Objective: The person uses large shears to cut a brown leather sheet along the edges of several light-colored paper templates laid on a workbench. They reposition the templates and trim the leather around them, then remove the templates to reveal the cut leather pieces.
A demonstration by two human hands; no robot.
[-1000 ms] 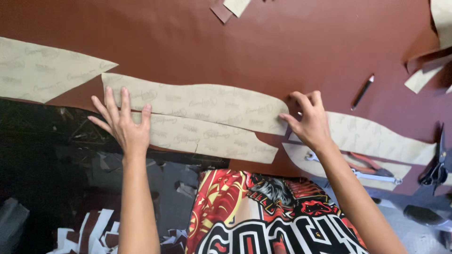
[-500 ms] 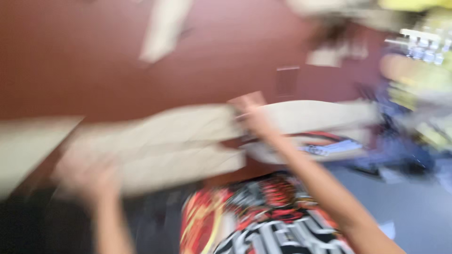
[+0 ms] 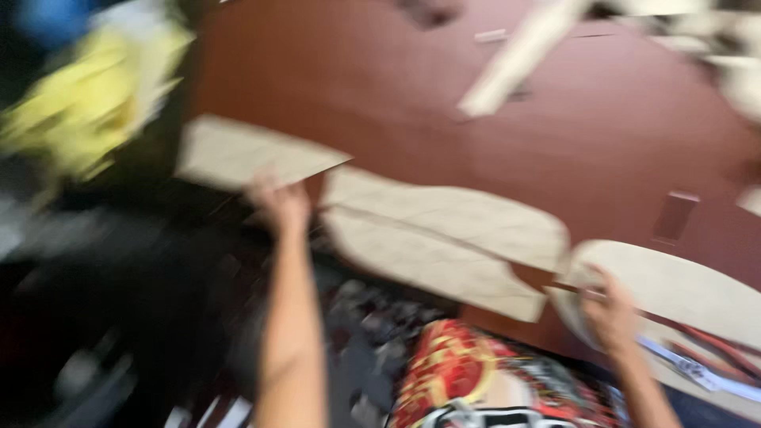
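- Head view, pretty blurry: long beige paper pattern piece [image 3: 444, 242] lying flat across the reddish-brown counter [image 3: 396, 103].
- Left hand [image 3: 279, 204] at its left end, right hand [image 3: 609, 311] at its right; grip impossible to tell.
- Best kept flat, both ends moved evenly, no creasing.

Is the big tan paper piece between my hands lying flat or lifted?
Flat. The tan paper piece lies spread on the brown table; blur hides finer detail.
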